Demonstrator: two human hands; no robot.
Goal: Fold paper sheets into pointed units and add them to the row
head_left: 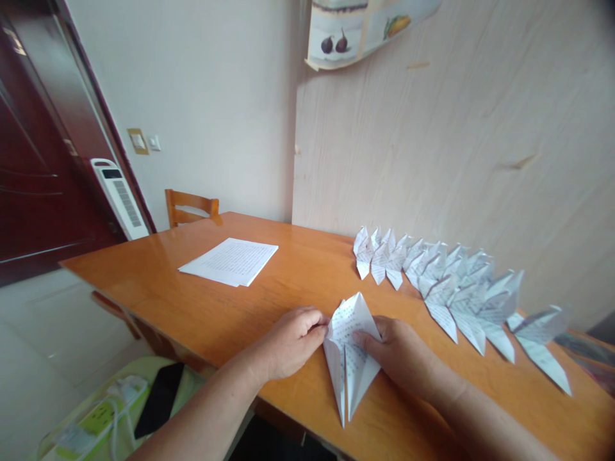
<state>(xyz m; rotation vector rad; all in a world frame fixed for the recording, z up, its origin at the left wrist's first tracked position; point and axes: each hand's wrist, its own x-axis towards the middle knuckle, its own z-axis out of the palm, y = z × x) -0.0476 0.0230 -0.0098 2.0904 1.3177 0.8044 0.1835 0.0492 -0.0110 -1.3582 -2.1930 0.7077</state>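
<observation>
Folding a paper shape seems to be the step in hand: the folded paper is out in front of the person, over the near edge of the table, with both hands on it. The left hand has its thumb and fingertips closed at the left edge, where the layers look loose; the right hand clasps the right side, thumb across the front and fingers hidden behind. Judging from this, the next move calls for the right hand to keep the layers steady while the left lines up and presses its edge. The long axis runs away from the person, leaning slightly right at the far end; a peak points toward the wall, and two narrow tips, split by a slit, point back toward the body. Whether those tips touch the wood, I cannot tell. Finished-looking paper shapes stand to the right, and flat sheets lie to the left.
</observation>
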